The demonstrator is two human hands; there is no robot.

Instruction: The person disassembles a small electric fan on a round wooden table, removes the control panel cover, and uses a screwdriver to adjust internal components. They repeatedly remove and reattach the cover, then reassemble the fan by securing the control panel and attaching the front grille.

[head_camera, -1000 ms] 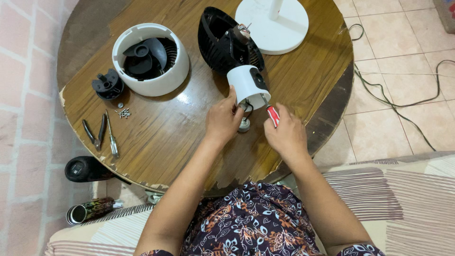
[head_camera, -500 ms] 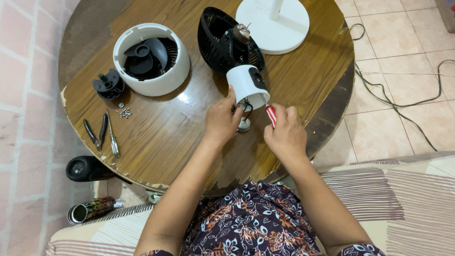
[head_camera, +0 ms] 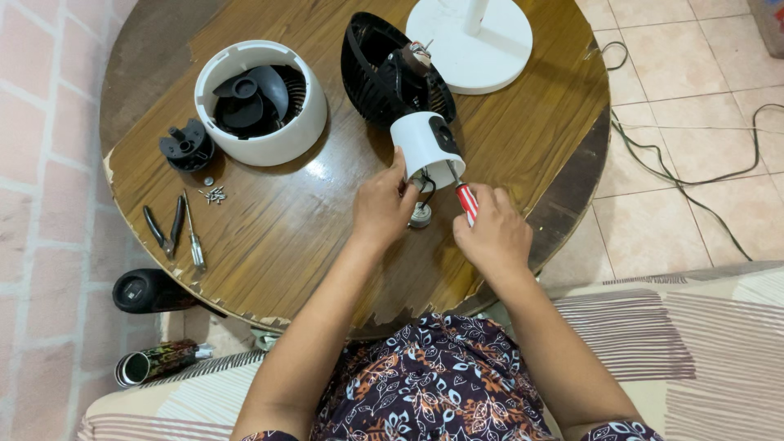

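A dismantled fan lies on a round wooden table [head_camera: 310, 237]. Its white motor housing [head_camera: 422, 144] joins a black rear grille [head_camera: 384, 72]. My left hand [head_camera: 384, 206] grips the lower edge of the white housing. My right hand [head_camera: 492, 233] is closed around a red-handled screwdriver [head_camera: 465, 199], whose metal tip points up into the open end of the housing. A small round metal part [head_camera: 420, 217] and a black wire loop lie on the table between my hands.
A white round shell with black blades [head_camera: 260, 101] sits at the back left, beside a small black part [head_camera: 187, 147]. Loose screws [head_camera: 214, 193], pliers [head_camera: 164, 230] and a second screwdriver [head_camera: 193, 238] lie left. A white fan base [head_camera: 469, 37] stands behind. Cables [head_camera: 686, 171] trail on the tiled floor.
My right hand has turned the screwdriver and raised its tip into the white housing. My left hand keeps its grip on the housing.
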